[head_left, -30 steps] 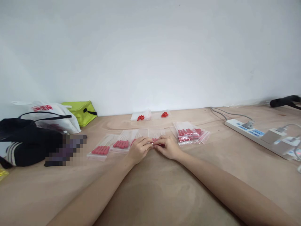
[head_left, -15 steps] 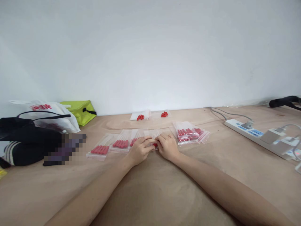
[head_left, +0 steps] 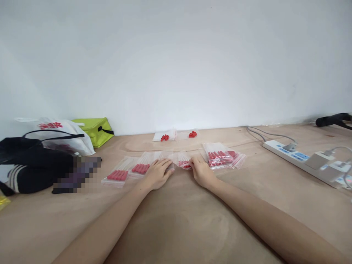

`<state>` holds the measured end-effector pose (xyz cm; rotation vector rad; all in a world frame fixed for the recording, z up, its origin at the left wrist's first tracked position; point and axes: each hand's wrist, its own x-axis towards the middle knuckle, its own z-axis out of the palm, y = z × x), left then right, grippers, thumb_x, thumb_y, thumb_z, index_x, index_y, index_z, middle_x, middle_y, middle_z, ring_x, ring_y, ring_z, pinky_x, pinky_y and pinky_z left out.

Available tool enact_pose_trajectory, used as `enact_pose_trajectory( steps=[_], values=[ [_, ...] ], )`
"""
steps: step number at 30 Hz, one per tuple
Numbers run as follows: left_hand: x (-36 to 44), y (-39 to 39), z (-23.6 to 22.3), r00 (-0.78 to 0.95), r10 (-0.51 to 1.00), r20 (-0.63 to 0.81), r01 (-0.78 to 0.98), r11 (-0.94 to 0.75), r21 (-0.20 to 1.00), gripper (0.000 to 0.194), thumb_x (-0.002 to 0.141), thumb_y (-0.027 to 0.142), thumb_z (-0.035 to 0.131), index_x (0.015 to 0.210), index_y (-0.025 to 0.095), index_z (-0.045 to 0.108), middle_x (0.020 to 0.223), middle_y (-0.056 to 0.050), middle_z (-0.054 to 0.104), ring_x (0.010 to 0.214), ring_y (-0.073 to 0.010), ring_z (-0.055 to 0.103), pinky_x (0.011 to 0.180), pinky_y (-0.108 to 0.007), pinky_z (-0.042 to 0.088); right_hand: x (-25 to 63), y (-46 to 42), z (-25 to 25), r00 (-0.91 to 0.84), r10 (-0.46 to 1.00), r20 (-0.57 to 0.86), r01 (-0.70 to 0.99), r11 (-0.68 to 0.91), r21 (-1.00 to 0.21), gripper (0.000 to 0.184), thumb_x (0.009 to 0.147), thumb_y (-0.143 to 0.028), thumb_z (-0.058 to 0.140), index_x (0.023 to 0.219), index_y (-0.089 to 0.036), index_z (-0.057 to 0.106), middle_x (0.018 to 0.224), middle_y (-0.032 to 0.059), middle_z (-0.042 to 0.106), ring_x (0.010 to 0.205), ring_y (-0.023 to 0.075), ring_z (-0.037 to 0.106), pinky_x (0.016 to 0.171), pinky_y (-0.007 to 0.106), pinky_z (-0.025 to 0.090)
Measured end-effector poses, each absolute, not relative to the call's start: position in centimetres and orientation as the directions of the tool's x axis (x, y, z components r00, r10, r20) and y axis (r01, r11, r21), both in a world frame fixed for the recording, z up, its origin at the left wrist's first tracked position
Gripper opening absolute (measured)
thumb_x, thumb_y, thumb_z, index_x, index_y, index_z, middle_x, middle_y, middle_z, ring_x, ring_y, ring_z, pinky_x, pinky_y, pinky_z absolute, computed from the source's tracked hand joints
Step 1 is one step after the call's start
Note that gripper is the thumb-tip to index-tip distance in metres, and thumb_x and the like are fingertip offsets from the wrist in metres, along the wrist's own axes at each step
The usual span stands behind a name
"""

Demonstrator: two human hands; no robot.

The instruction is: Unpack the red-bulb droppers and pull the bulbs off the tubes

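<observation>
A small clear zip bag [head_left: 183,160] with red sticks in it lies between my hands. My right hand [head_left: 202,171] closes thumb and fingers on that bag's right edge. Stretched flat over another clear bag is my left hand [head_left: 158,173]; its fingers hide most of what lies beneath. To its left, two more zip bags [head_left: 117,176] [head_left: 140,168] each hold a row of red sticks. A stack of filled zip bags [head_left: 220,156] lies just right of my right hand.
Near the wall lie two bags with loose red pieces [head_left: 165,138] [head_left: 193,134]. A white power strip [head_left: 297,159] with plugs and cables is at right. A white plastic bag [head_left: 79,139], a lime-green bag [head_left: 96,130] and a dark cloth bag [head_left: 41,165] stand at left.
My hands were together over the middle bag and have moved apart. The left hand has shifted left onto a neighbouring bag; the right has moved slightly right, uncovering the middle bag.
</observation>
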<state>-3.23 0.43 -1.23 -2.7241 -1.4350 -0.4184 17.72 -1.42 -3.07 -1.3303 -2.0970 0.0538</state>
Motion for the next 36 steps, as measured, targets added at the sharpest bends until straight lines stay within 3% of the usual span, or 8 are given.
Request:
enact_pose_trajectory(
  steps=[4, 7, 10, 13, 16, 21, 27, 36],
  values=[
    [-4.2, -0.1, -0.8, 0.434, 0.866, 0.248, 0.884, -0.463, 0.066, 0.038, 0.083, 0.041, 0.038, 0.110, 0.018, 0.051, 0.119, -0.008, 0.053, 0.114, -0.0231, 0.043, 0.098, -0.045, 0.028, 18.2, -0.6, -3.5, -0.226, 0.814, 0.535, 0.650, 0.536, -0.539, 0.009, 0.083, -0.016, 0.032, 0.082, -0.019, 0.040, 0.073, 0.0053, 0.054, 0.067, 0.0163, 0.051, 0.061, 0.026, 0.039],
    [-5.0, -0.6, -0.5, 0.391, 0.859, 0.330, 0.901, -0.430, 0.052, 0.043, 0.078, 0.043, 0.044, 0.111, 0.016, 0.049, 0.113, -0.012, 0.055, 0.110, -0.0270, 0.046, 0.096, -0.050, 0.028, 18.4, -0.7, -3.2, -0.357, 0.769, 0.530, 0.531, 0.634, -0.562, 0.009, 0.083, -0.015, 0.033, 0.080, -0.020, 0.039, 0.079, 0.0047, 0.057, 0.073, 0.0150, 0.053, 0.066, 0.026, 0.040],
    [-5.6, -1.1, -0.3, 0.512, 0.741, 0.434, 0.812, -0.583, 0.039, 0.061, 0.071, 0.038, 0.052, 0.124, 0.012, 0.036, 0.122, -0.016, 0.046, 0.118, -0.0301, 0.037, 0.099, -0.051, 0.024, 18.4, -1.2, -2.5, -0.535, 0.711, 0.457, 0.403, 0.690, -0.601, 0.012, 0.084, -0.014, 0.032, 0.081, -0.021, 0.041, 0.090, 0.0040, 0.059, 0.085, 0.0133, 0.055, 0.072, 0.025, 0.041],
    [-5.8, -1.5, -0.3, 0.723, 0.575, 0.383, 0.597, -0.799, 0.071, 0.063, 0.074, 0.033, 0.050, 0.130, 0.016, 0.029, 0.132, -0.012, 0.037, 0.124, -0.0264, 0.029, 0.101, -0.045, 0.027, 18.2, -1.5, -2.2, -0.607, 0.687, 0.399, 0.365, 0.687, -0.628, 0.015, 0.084, -0.013, 0.032, 0.083, -0.022, 0.044, 0.095, 0.0026, 0.059, 0.090, 0.0125, 0.055, 0.077, 0.025, 0.040],
    [-5.4, -1.8, -0.4, 0.801, 0.527, 0.285, 0.514, -0.848, 0.127, 0.047, 0.082, 0.030, 0.043, 0.128, 0.022, 0.035, 0.130, -0.008, 0.042, 0.119, -0.0213, 0.038, 0.097, -0.038, 0.035, 18.1, -1.5, -2.3, -0.530, 0.719, 0.450, 0.442, 0.687, -0.577, 0.010, 0.080, -0.014, 0.040, 0.085, -0.020, 0.046, 0.095, 0.0035, 0.058, 0.086, 0.0137, 0.053, 0.076, 0.027, 0.040],
    [-4.3, -1.7, -0.7, 0.741, 0.563, 0.366, 0.553, -0.821, 0.143, 0.028, 0.085, 0.023, 0.040, 0.110, 0.020, 0.053, 0.107, -0.006, 0.059, 0.101, -0.0177, 0.053, 0.089, -0.036, 0.042, 17.9, -1.3, -2.6, -0.241, 0.819, 0.521, 0.685, 0.524, -0.506, 0.007, 0.072, -0.024, 0.053, 0.076, -0.018, 0.051, 0.079, 0.0033, 0.055, 0.082, 0.0175, 0.049, 0.075, 0.031, 0.034],
    [-3.8, -1.2, -0.8, 0.626, 0.642, 0.443, 0.675, -0.730, 0.106, 0.020, 0.075, 0.029, 0.053, 0.090, 0.017, 0.052, 0.112, -0.010, 0.052, 0.106, -0.0247, 0.047, 0.089, -0.042, 0.038, 17.8, -2.0, -2.0, -0.188, 0.886, 0.424, 0.742, 0.411, -0.530, 0.005, 0.066, -0.022, 0.057, 0.063, -0.019, 0.059, 0.078, 0.0002, 0.055, 0.083, 0.0164, 0.048, 0.075, 0.032, 0.027],
    [-3.7, -0.9, -0.7, 0.600, 0.697, 0.392, 0.712, -0.689, 0.136, 0.029, 0.077, 0.038, 0.050, 0.097, 0.017, 0.047, 0.097, -0.007, 0.052, 0.091, -0.0218, 0.048, 0.080, -0.037, 0.041, 18.0, -2.5, -1.4, -0.269, 0.876, 0.400, 0.776, 0.443, -0.449, 0.009, 0.067, -0.029, 0.060, 0.071, -0.028, 0.067, 0.082, -0.0008, 0.056, 0.085, 0.0172, 0.046, 0.076, 0.035, 0.023]
  ],
)
